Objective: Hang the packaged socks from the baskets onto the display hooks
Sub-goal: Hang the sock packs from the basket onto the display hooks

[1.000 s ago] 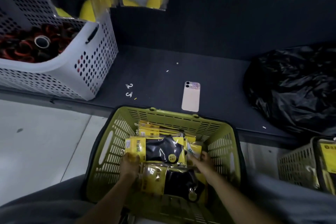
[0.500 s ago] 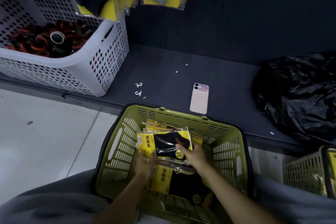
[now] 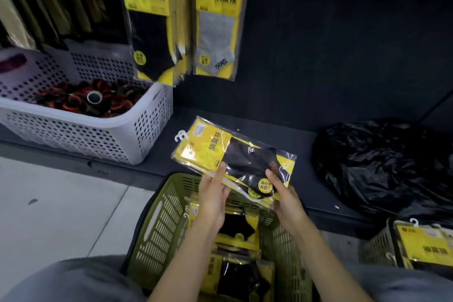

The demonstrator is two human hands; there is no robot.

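2 or more packs of black socks, a tilted stack of sock packs [image 3: 245,157], are hovering just above the green basket [image 3: 157,216], with the left hand [image 3: 213,196] pinching the stack's near edge and the right hand [image 3: 285,203] clamping its lower corner, thumb on top. Their white hanger hooks [image 3: 181,135] are pointing up-left, toward the hanging packs [image 3: 149,19]. I am judging the glossy sleeves slippery: a loosening pinch during the reach is risking 1 pack sliding back into the basket or onto the dark shelf [image 3: 304,179], and bunched hanger hooks are risking a snag.
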